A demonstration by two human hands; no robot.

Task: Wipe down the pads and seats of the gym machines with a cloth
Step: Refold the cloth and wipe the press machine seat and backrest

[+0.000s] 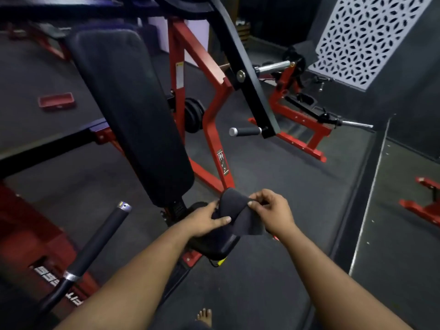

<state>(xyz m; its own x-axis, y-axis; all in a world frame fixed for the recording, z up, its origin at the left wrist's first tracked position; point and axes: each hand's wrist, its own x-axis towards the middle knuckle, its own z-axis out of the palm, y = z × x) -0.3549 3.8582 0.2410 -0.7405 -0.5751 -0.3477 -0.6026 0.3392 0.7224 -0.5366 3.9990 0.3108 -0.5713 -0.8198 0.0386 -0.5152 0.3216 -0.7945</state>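
Observation:
A dark grey cloth is held between both hands, just above the machine's small black seat. My left hand grips the cloth's left side with the thumb laid across it. My right hand pinches its upper right edge. The long black back pad of the red-framed machine slants up and away to the left of my hands. Most of the seat is hidden under the cloth and my hands.
A black handle slants up at lower left and another handle sticks out at mid right. A red frame post stands behind the pad. Another red machine is at the right. My bare foot stands on dark rubber floor.

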